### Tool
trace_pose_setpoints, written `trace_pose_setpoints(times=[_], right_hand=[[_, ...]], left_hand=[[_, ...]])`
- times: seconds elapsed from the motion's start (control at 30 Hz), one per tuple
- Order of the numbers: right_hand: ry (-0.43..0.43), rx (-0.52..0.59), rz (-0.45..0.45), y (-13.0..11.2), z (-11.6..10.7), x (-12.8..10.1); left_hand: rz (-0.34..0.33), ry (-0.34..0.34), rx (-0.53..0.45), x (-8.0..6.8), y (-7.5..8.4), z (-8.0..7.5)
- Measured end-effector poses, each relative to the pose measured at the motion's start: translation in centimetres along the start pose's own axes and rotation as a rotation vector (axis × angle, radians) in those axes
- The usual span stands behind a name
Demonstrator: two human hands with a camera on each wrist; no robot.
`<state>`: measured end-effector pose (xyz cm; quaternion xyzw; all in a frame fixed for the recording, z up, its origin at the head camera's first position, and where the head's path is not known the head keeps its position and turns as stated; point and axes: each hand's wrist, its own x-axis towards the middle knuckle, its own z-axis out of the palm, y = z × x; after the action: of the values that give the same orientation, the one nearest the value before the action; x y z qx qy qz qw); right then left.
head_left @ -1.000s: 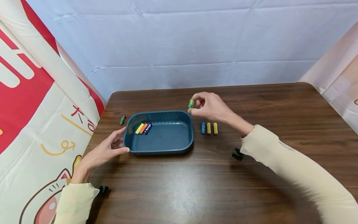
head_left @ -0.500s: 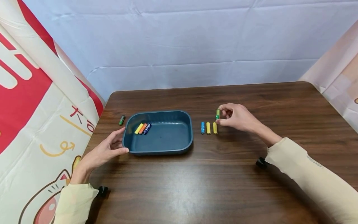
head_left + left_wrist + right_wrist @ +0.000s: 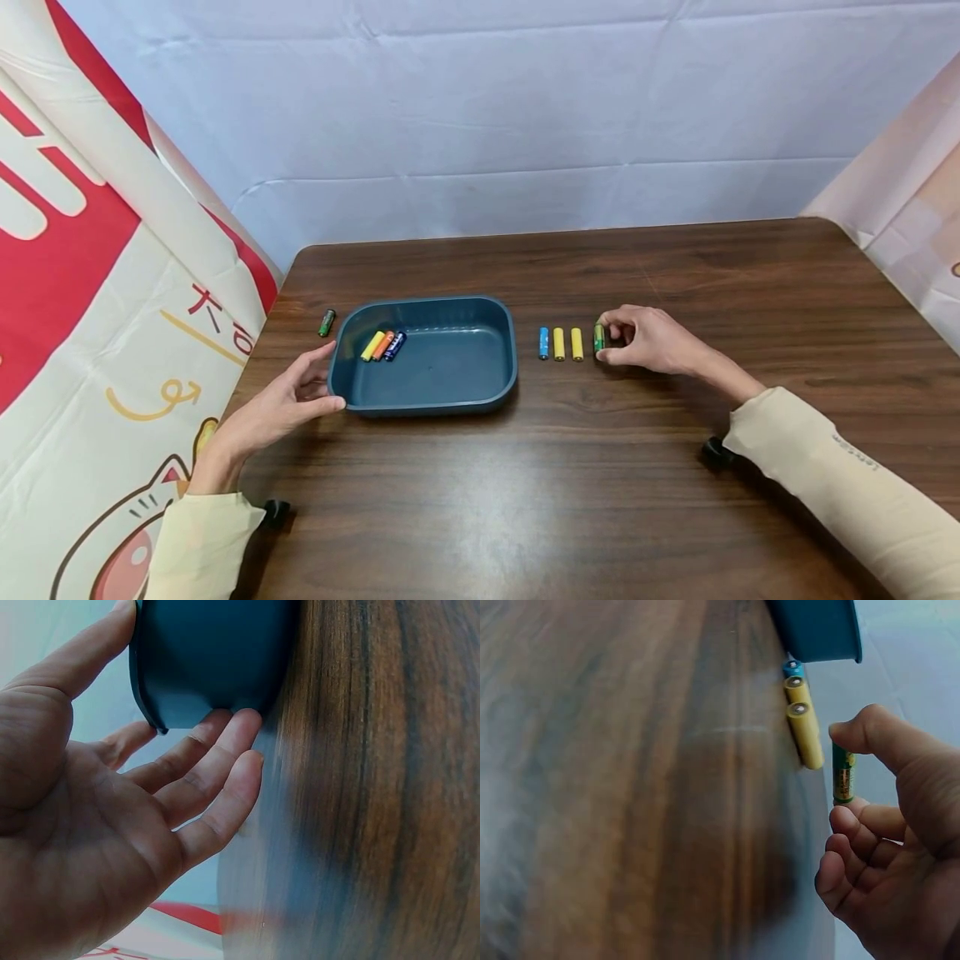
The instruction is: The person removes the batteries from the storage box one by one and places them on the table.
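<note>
The green battery [image 3: 598,337] lies on the wooden table [image 3: 570,467], pinched end to end between thumb and forefinger of the right hand [image 3: 647,342], just right of a row of three: a blue battery [image 3: 544,342], then two yellow batteries [image 3: 567,343]; in the right wrist view it [image 3: 843,774] sits close beside the nearer yellow one but apart from it. To set it well, I judge it should lie parallel to the row and settle flat before the pinch loosens, since a smooth cylinder rolls on polished wood. The left hand [image 3: 281,404] rests fingers loosely spread against the near left corner of the tray [image 3: 352,333], a glossy dark teal plastic dish with rounded corners; inside lie three more batteries [image 3: 384,344]; a dark green one [image 3: 327,322] lies outside, left of the tray.
</note>
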<state>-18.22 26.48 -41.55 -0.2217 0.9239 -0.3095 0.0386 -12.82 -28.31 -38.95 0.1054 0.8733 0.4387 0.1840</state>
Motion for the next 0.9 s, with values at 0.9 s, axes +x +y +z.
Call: trace_pose_setpoints(times=[0.9], right_hand=[[-0.060, -0.068, 0.065, -0.47, 0.98, 0.27]], left_hand=[[0.000, 0.008, -0.007, 0.02, -0.24, 0.04]])
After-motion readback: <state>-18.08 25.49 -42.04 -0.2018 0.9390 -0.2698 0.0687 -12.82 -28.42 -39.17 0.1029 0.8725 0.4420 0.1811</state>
